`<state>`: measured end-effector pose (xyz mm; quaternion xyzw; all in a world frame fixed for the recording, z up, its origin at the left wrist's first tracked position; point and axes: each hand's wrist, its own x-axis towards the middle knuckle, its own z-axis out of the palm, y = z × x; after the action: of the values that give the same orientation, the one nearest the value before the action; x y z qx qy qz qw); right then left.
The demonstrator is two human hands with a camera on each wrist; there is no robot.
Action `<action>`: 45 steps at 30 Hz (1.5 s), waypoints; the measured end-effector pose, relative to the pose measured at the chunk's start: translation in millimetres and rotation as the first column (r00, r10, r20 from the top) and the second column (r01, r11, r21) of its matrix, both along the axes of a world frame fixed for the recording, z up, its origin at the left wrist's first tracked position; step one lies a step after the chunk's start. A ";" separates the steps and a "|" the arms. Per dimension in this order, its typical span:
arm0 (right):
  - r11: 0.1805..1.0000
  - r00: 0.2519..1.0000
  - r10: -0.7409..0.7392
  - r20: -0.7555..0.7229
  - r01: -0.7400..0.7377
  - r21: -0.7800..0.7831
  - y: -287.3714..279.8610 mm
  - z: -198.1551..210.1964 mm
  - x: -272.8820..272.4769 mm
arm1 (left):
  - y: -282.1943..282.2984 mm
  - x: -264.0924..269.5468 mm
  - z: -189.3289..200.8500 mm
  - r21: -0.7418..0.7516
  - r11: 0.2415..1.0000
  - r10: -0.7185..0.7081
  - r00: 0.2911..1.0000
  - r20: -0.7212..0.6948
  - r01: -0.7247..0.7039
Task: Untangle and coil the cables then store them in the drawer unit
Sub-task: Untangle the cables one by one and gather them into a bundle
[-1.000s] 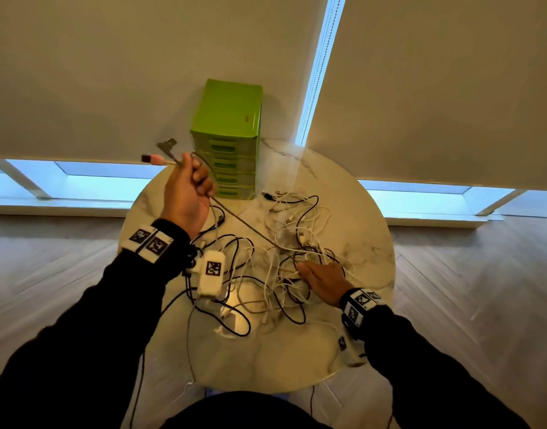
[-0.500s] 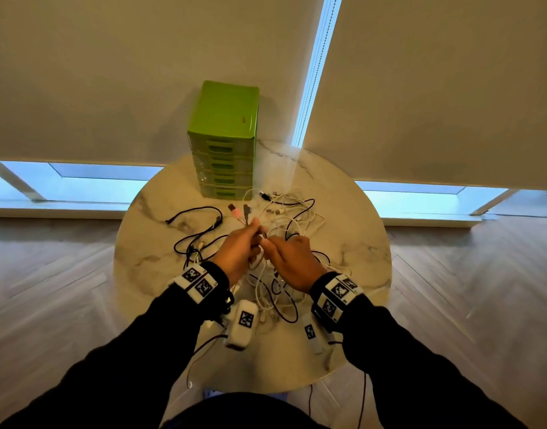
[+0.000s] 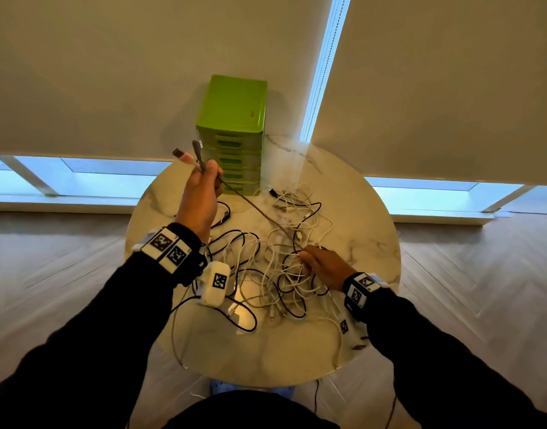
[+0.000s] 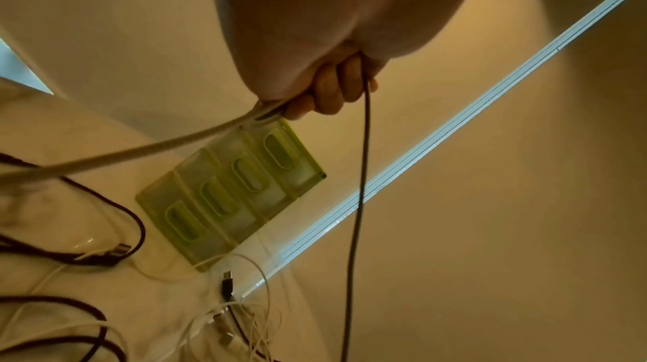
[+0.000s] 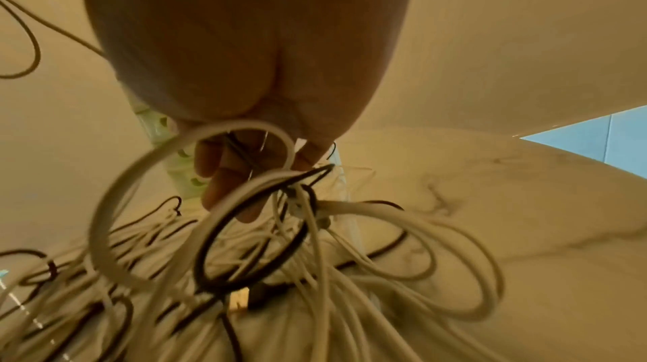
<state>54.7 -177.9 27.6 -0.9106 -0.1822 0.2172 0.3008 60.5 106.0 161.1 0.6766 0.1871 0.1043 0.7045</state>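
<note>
1. Round white marble-patterned table (image 3: 352, 351): near edge bare; two dark-sleeved forearms with tagged wristbands reach over it.
2. Tangled pile of thin white and black cables (image 3: 278, 274) lies mid-table, loops overlapping, several plug ends loose. Not coiled.
3. Right hand (image 3: 323, 266) low in the pile, fingers (image 5: 224, 174) curled among white and black loops; wrist view shows loops lifted around them. Exact strands held: cannot tell, view blurred.
4. Left hand (image 3: 201, 196) raised above the table, fist closed on a thin dark grey cable (image 3: 253, 207) and a pale cable with a pink plug (image 3: 185, 156); both plug ends stick up past the fist.
5. Grey cable runs taut, diagonally down to the right hand.
6. Bright green plastic drawer unit (image 3: 232, 134) stands upright at the far table edge, all drawers closed.
</note>
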 end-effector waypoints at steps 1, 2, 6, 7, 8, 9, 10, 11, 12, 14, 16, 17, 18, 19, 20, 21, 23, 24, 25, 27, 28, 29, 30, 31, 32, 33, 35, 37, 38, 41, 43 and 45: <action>0.999 1.000 -0.014 0.014 0.013 0.033 3.6 3.1 5.0 | -1.4 -2.5 -2.3 0.029 1.000 0.006 1.000 0.009 -0.006; 0.997 0.999 -0.029 0.026 0.027 0.072 7.7 6.8 9.4 | -3.2 -5.5 -6.2 0.045 0.999 0.001 1.000 0.020 -0.002; 0.982 0.999 -0.039 0.017 0.035 0.188 28.0 32.6 18.6 | -21.7 -22.7 -22.6 0.152 0.980 -0.130 0.991 -0.011 0.130; 0.979 0.999 -0.037 0.028 0.030 0.200 32.8 39.4 19.2 | -28.8 -27.4 -26.8 0.202 0.962 -0.178 0.983 -0.039 0.182; 0.980 0.999 -0.030 0.037 0.022 0.198 36.1 44.5 19.3 | -35.8 -31.3 -32.5 0.237 0.944 -0.217 0.973 -0.071 0.228; 0.983 0.999 -0.014 0.041 0.006 0.186 39.0 49.2 19.0 | -42.0 -34.1 -38.3 0.255 0.929 -0.251 0.962 -0.104 0.270; 0.987 0.999 0.008 0.040 -0.014 0.163 40.5 52.5 18.7 | -47.3 -35.5 -44.6 0.262 0.915 -0.281 0.951 -0.131 0.307; 0.989 0.998 0.040 0.043 -0.046 0.138 41.6 54.7 17.6 | -52.0 -37.1 -48.4 0.264 0.902 -0.311 0.939 -0.148 0.341; 0.991 0.996 0.076 0.055 -0.082 0.109 41.7 55.7 17.1 | -56.1 -37.8 -52.4 0.273 0.888 -0.340 0.927 -0.158 0.371; 0.984 0.983 0.157 0.092 -0.164 0.073 42.0 55.4 15.3 | -62.6 -38.7 -57.2 0.278 0.861 -0.393 0.904 -0.168 0.426; 0.975 0.974 0.203 0.098 -0.211 0.071 40.2 52.9 14.3 | -67.7 -38.2 -55.5 0.277 0.841 -0.424 0.884 -0.197 0.465; 0.974 0.973 0.211 0.099 -0.218 0.067 39.0 50.6 15.0 | -69.2 -36.9 -55.2 0.283 0.831 -0.432 0.876 -0.214 0.479; 0.972 0.968 0.224 0.110 -0.230 0.047 37.5 48.0 15.5 | -69.7 -34.2 -55.8 0.297 0.820 -0.438 0.871 -0.225 0.489; 0.969 0.960 0.243 0.136 -0.248 0.018 36.5 46.4 15.5 | -68.9 -31.0 -57.5 0.312 0.809 -0.441 0.865 -0.239 0.499; 0.964 0.950 0.261 0.171 -0.264 -0.005 36.2 44.0 15.2 | -67.6 -28.1 -59.4 0.317 0.797 -0.449 0.855 -0.259 0.514; 0.963 0.942 0.267 0.203 -0.271 -0.007 36.0 42.6 14.9 | -67.1 -26.5 -60.0 0.300 0.795 -0.458 0.846 -0.273 0.527; 0.968 0.950 0.238 0.203 -0.250 0.036 37.2 40.7 14.4 | -68.8 -25.1 -60.8 0.237 0.808 -0.475 0.834 -0.282 0.540; 0.970 0.960 0.214 0.178 -0.230 0.075 38.2 38.7 14.3 | -70.3 -24.5 -59.9 0.211 0.815 -0.479 0.832 -0.280 0.540; 0.971 0.969 0.199 0.147 -0.215 0.105 38.6 35.1 14.2 | -71.3 -23.7 -58.1 0.193 0.825 -0.472 0.836 -0.279 0.531; 0.972 0.973 0.197 0.119 -0.210 0.105 36.6 24.3 14.7 | -68.9 -20.0 -56.0 0.169 0.863 -0.423 0.865 -0.271 0.475; 0.978 0.977 0.186 0.100 -0.194 0.072 33.1 18.0 14.2 | -65.6 -17.3 -55.1 0.150 0.885 -0.395 0.880 -0.262 0.442; 0.987 0.986 0.155 0.065 -0.158 0.043 28.8 13.9 13.1 | -60.4 -14.7 -53.0 0.137 0.901 -0.370 0.893 -0.255 0.412; 0.992 0.992 0.122 0.025 -0.123 0.020 24.1 10.2 11.8 | -54.2 -12.4 -51.3 0.132 0.912 -0.349 0.905 -0.245 0.388; 0.995 0.995 0.103 -0.001 -0.103 -0.008 18.7 7.1 10.5 | -47.8 -11.1 -48.5 0.135 0.920 -0.332 0.913 -0.236 0.369; 0.994 0.995 0.103 -0.007 -0.104 -0.037 15.1 5.6 9.4 | -40.7 -9.9 -46.8 0.141 0.928 -0.310 0.924 -0.225 0.346; 0.994 0.995 0.097 0.001 -0.097 -0.051 11.6 3.5 8.2 | -35.1 -8.7 -45.2 0.149 0.931 -0.298 0.930 -0.214 0.332; 0.998 0.998 0.053 0.039 -0.054 0.025 10.3 7.0 6.4 | -27.8 -7.8 -42.8 0.140 0.936 -0.296 0.936 -0.190 0.324; 0.984 0.995 -0.004 0.099 -0.014 0.176 15.9 19.5 6.5 | -30.4 -9.5 -43.5 0.114 0.934 -0.314 0.931 -0.188 0.338; 0.970 0.995 -0.028 0.100 0.003 0.244 20.8 28.6 6.9 | -35.2 -11.0 -44.1 0.104 0.933 -0.320 0.927 -0.193 0.344; 0.955 0.999 -0.009 0.032 -0.001 0.296 39.1 57.5 4.3 | -60.1 -18.8 -42.5 0.064 0.913 -0.389 0.906 -0.169 0.404; 0.946 1.000 -0.018 -0.008 0.020 0.325 39.8 67.6 -0.4 | -81.6 -22.6 -34.9 0.015 0.895 -0.439 0.888 -0.135 0.445; 0.927 0.995 -0.098 0.019 0.085 0.365 29.0 75.0 -7.1 | -98.9 -22.4 -30.7 0.018 0.870 -0.486 0.865 -0.122 0.492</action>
<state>47.6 -148.8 102.5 -0.8504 -0.1820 0.1487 0.4707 38.1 7.1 130.4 0.7237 0.0466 -0.1117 0.6794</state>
